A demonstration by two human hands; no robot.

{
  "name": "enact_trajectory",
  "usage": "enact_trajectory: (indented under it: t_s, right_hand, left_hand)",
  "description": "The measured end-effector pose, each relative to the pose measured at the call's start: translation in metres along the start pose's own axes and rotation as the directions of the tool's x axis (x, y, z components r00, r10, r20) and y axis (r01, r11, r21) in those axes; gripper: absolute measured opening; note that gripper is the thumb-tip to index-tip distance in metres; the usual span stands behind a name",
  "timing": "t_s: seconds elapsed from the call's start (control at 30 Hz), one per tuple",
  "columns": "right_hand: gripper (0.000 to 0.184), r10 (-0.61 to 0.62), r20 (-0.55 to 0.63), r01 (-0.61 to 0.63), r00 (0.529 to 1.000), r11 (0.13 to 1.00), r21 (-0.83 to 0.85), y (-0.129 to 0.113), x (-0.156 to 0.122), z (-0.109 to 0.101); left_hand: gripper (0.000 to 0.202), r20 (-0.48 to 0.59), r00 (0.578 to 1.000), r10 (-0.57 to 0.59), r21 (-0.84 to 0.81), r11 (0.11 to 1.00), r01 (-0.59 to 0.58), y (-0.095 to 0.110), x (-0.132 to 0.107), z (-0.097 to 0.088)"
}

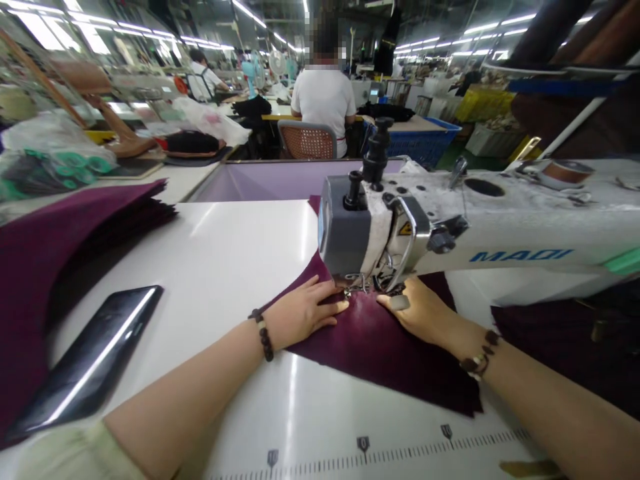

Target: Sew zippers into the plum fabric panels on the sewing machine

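A burgundy fabric piece [380, 353] lies flat on the white machine table, passing under the needle area of a sewing machine [350, 233]. My left hand [305, 310] rests on its left part, palm down, fingers spread and tips close to the presser foot [363, 285]. To the right of the foot, my right hand [425, 310] lies on the same fabric, thumb stretched toward the needle. A greyish band [400, 303] sits on one of its digits. The machine head partly hides the other right fingers. Both wrists wear beaded bracelets.
A stack of burgundy fabric [75, 233] is at the left, with a black phone [90, 360] beside it. Dark fabric [560, 340] lies at the right. A ruler scale [365, 459] runs along the front edge. Ahead, a person in white [324, 93] sits near a blue crate [420, 140].
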State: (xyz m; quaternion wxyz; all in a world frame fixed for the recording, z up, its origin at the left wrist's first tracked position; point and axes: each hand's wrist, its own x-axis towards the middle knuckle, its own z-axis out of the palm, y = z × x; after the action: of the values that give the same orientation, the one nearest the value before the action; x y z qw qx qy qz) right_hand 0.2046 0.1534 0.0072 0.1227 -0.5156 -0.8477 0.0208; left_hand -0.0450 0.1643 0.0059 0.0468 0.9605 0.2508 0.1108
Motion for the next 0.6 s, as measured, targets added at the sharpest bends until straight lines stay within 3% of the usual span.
enact_trajectory:
  t_s: [0.13,0.23,0.3,0.37,0.47,0.6]
  right_hand:
    - [0.050,0.041,0.006,-0.038,0.999,0.974,-0.225,-0.032,-0.058,0.000]
    - [0.057,0.043,0.022,-0.035,0.999,0.960,-0.278,-0.066,-0.090,0.000]
    - [0.051,0.012,0.039,-0.003,0.999,0.972,-0.235,-0.084,-0.099,-0.005]
    - [0.037,-0.051,0.091,0.060,0.995,0.993,-0.100,-0.094,-0.097,-0.014]
    - [0.027,-0.094,0.134,0.086,0.987,0.994,0.061,-0.089,-0.077,-0.032]
    - [0.032,0.006,0.068,-0.007,0.998,1.000,0.018,-0.067,-0.038,-0.039]
  left_hand:
    - [0.027,0.025,0.990,-0.142,0.100,0.985,0.139,-0.009,-0.004,-0.013]
    - [0.025,-0.023,0.970,-0.241,0.098,0.965,0.242,0.006,-0.001,-0.022]
    - [0.024,-0.064,0.959,-0.275,0.080,0.957,0.280,0.024,0.003,-0.024]
    - [0.023,-0.089,0.951,-0.295,0.079,0.950,0.302,0.043,0.006,-0.024]
    - [0.025,-0.099,0.950,-0.296,0.088,0.948,0.305,0.063,0.007,-0.019]
    - [0.031,-0.102,0.946,-0.307,0.095,0.944,0.316,0.071,0.008,-0.012]
